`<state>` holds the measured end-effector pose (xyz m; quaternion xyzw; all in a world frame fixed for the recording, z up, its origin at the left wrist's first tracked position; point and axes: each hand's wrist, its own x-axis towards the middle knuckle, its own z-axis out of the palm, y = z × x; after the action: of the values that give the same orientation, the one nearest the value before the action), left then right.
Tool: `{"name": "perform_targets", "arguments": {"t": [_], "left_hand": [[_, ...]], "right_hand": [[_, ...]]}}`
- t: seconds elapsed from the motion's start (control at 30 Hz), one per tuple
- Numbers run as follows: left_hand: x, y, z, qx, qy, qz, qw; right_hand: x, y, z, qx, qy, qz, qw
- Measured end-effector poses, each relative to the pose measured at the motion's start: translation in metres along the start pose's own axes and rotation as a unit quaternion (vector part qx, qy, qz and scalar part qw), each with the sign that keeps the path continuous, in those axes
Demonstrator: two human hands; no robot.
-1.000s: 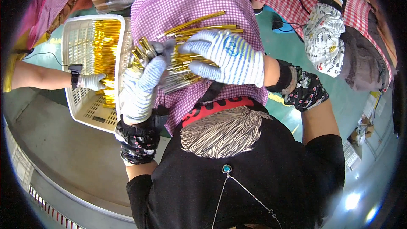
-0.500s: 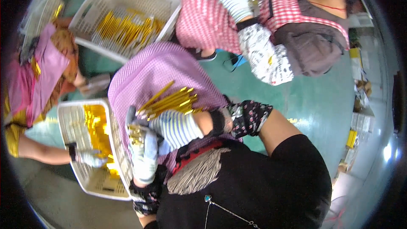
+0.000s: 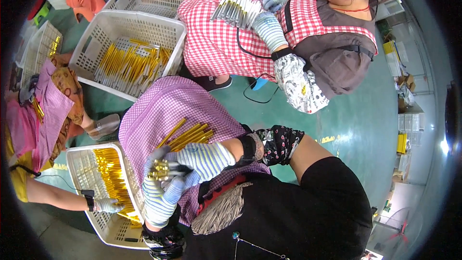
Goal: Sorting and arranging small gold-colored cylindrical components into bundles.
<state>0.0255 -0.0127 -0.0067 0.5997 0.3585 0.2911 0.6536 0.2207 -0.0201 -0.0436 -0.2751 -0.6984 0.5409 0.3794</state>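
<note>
Two hands: both wear striped knit gloves and meet over a purple checked apron (image 3: 163, 110) spread across the person's lap.
Left hand (image 3: 159, 197): fingers curl up and close around the end of a small bundle of gold tubes (image 3: 161, 169), pinching it from below.
Right hand (image 3: 204, 158): comes across from the right, fingers pressed onto the same bundle from above, so the tube ends show between the two gloves.
Loose tubes: a further sheaf of gold tubes (image 3: 188, 136) lies on the apron just behind the right glove, fanned toward the upper right.
Near basket: a white slotted basket (image 3: 89, 173) sits just left of the lap, with gold tubes heaped inside; another person's gloved hand (image 3: 107, 205) reaches into it from the left.
Far basket: a larger white basket (image 3: 103, 33) stands beyond the apron with gold tubes lying in its bottom.
Co-worker opposite: a person in a red checked apron (image 3: 211, 33) holds a bunch of silver tubes (image 3: 236, 6) in gloved hands.
Floor: green (image 3: 337, 110), bare to the right.
</note>
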Motion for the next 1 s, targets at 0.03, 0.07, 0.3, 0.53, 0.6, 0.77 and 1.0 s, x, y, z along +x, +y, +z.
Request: {"name": "perform_targets", "arguments": {"t": [0.03,0.07,0.3,0.53,0.6,0.77,1.0], "left_hand": [[-0.001,0.003,0.002,-0.038,0.03,-0.034,0.998],[0.001,-0.002,0.002,-0.048,0.034,0.019,0.998],[-0.001,-0.007,-0.013,0.16,0.049,0.052,0.985],[0.008,-0.008,-0.007,0.199,0.029,0.072,0.977],[0.012,-0.004,-0.004,0.205,0.012,0.09,0.974],[0.013,-0.005,-0.002,0.22,0.006,0.068,0.973],[0.017,-0.004,0.005,0.225,-0.003,0.067,0.972]], "right_hand": [[0.006,-0.013,-0.011,0.05,0.036,-0.006,0.998],[0.01,-0.017,-0.026,0.047,-0.005,0.093,0.995],[0.003,-0.046,-0.161,-0.037,0.368,0.121,0.921],[-0.034,0.045,-0.264,0.032,0.621,0.182,0.762],[-0.051,0.073,-0.284,-0.007,0.653,0.123,0.748],[-0.083,0.116,-0.323,-0.395,0.645,0.242,0.608],[-0.095,0.125,-0.352,-0.39,0.708,0.302,0.506]]}}
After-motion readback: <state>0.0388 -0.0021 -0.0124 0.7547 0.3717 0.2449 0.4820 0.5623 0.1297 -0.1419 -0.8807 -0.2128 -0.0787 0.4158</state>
